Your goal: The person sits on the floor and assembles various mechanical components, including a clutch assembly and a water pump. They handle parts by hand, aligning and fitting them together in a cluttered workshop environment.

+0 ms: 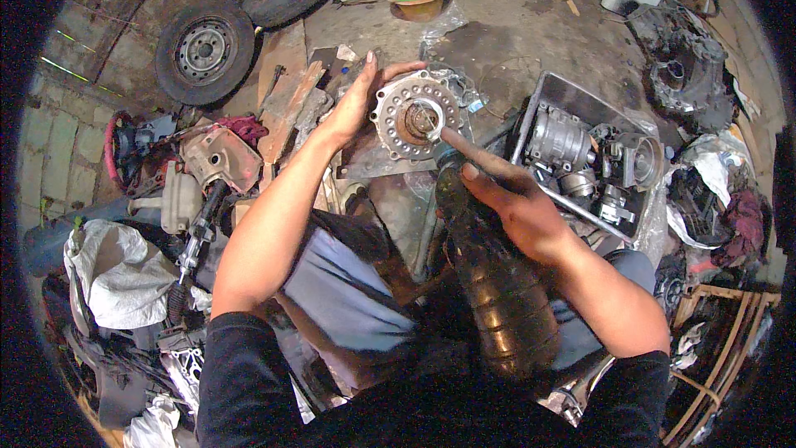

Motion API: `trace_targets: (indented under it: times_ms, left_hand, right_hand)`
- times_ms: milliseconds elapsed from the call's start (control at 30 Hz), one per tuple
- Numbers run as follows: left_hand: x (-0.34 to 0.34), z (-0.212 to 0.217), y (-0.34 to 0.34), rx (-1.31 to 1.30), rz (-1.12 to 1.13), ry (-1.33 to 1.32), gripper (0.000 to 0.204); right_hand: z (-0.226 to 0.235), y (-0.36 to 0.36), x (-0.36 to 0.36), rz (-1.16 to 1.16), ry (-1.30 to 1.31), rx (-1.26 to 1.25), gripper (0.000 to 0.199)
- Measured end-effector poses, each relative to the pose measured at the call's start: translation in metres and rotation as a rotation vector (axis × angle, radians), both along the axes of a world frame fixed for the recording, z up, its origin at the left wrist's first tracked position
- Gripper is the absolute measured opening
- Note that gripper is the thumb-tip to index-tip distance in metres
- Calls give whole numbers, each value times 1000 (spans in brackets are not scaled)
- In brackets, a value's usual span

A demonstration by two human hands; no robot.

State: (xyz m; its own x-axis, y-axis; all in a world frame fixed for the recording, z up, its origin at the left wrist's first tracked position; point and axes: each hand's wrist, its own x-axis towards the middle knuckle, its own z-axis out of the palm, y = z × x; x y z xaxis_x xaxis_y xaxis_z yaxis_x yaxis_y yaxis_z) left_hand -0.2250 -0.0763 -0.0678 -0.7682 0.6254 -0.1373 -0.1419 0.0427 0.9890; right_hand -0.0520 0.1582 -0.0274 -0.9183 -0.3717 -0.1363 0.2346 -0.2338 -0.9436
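Note:
A round grey metal part [414, 116] with a ring of small holes and a rusty hub stands tilted toward me in the middle of the view. My left hand [362, 104] grips its left and upper rim, with some fingers hidden behind it. Closed around the upper part of a dirty, ribbed plastic bottle [506, 307] is my right hand [518, 207]. The bottle's neck points at the part, and my right index finger reaches to the edge of the hub. Whether the bottle's mouth touches the part I cannot tell.
On the right, a metal tray [531, 112] holds several machine parts. Two wheels [205, 51] lean at the upper left. A brown bowl [421, 8] with a green basin stands at the back. Loose parts and a white sack [120, 274] crowd the left side.

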Motion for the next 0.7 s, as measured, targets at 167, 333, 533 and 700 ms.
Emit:
trace_targets:
  times_ms: [167,333,533,700]
  left_hand:
    - [-1,-1,2,12,17,-19,107]
    - [-3,-4,-1,26,8,-38,108]
    - [1,2,3,12,15,-35,110]
    - [0,3,2,2,10,2,111]
  right_hand:
    - [6,-2,4,34,50,-5,58]
    - [15,-4,6,82,-35,171,50]
    - [3,2,-1,-65,77,132,57]
    - [9,-1,1,20,72,2,56]
